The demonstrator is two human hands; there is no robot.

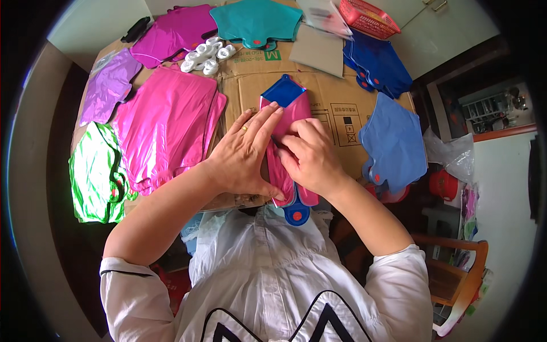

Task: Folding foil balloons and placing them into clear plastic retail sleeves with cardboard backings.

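A folded stack of pink and blue flat foil balloons (293, 114) lies lengthwise in front of me on cardboard. Dark blue shows at its far end. A blue tab (297, 215) with a red dot sticks out past the near edge. My left hand (242, 151) rests flat along the stack's left side, fingers stretched and thumb spread near its bottom. My right hand (310, 154) is curled over the middle, fingertips pinched at the pink foil's fold. What exactly sits between those fingertips is hidden. Beside my left hand lies a stack of pink foil balloons (171, 122).
More flat foil balloons surround the cardboard top (245, 85): green (94, 174), lilac (111, 85), purple (174, 34), teal (256, 23), navy (379, 62) and light blue (394, 142). White ribbon coils (208, 55), a grey card (318, 50) and a red basket (370, 20) stand farther off.
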